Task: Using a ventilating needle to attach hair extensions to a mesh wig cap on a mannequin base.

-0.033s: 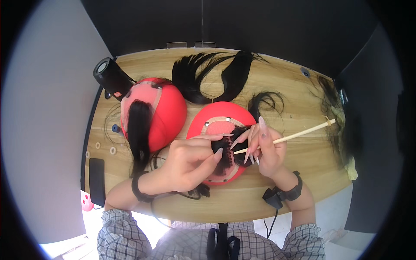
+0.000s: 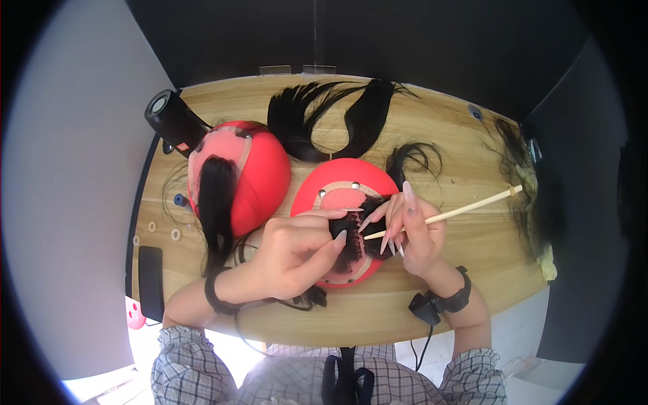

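A red rounded wig block [image 2: 371,173] lies in front of me with a pink net cap [image 2: 342,200] pinned on it. Short dark hair [image 2: 348,254] stands in rows along the cap's parting, and longer hair falls to its right. My left hand [image 2: 287,253] rests over the block's left side, thumb and forefinger closed on the hair. From the right, my right hand [image 2: 423,243] grips a ventilating needle by its pale wooden handle [image 2: 472,205], thumb on top. The narrow end points at the parting; its tip is too small to make out.
On the left stands a second red block [image 2: 273,169] with a lock of black hair. Behind lies a black hair bundle [image 2: 368,121]; a black speaker [image 2: 172,118], a phone [image 2: 151,282] and small white rings [image 2: 176,235] sit at left. Loose hair [image 2: 516,158] gathers at the right edge.
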A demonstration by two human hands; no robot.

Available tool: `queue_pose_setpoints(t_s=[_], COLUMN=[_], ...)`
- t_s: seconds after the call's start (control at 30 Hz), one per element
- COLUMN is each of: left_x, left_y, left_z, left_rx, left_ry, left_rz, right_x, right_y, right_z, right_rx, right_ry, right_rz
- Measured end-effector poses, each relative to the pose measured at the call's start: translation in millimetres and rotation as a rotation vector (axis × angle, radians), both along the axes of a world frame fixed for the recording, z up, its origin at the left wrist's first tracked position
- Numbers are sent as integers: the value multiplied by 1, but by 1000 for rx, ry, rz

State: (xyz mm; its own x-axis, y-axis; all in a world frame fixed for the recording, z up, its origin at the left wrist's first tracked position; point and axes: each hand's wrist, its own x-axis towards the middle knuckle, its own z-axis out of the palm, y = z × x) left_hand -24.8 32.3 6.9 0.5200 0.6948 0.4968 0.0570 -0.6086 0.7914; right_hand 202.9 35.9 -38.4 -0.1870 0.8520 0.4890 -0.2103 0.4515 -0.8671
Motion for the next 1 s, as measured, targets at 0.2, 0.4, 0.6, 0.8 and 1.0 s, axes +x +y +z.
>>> queue_pose_setpoints(t_s=[0.2, 0.4, 0.6, 0.8, 1.0], left_x=[1, 6, 16, 14, 11], left_y=[-8, -26, -20, -14, -20], left_z=[9, 14, -1, -3, -4], left_rx=[69, 536, 788, 625, 557], left_ry=[27, 154, 208, 249, 328], left_rz=[35, 127, -63, -97, -85], right_x=[-2, -2, 0, 10, 15], right_y=[-2, 2, -10, -7, -9], right_z=[6, 17, 46, 74, 74], right_rx=[-67, 25, -74, 127, -39], right_ry=[7, 25, -127, -87, -32], right_rz=[-20, 25, -106, -269, -209])
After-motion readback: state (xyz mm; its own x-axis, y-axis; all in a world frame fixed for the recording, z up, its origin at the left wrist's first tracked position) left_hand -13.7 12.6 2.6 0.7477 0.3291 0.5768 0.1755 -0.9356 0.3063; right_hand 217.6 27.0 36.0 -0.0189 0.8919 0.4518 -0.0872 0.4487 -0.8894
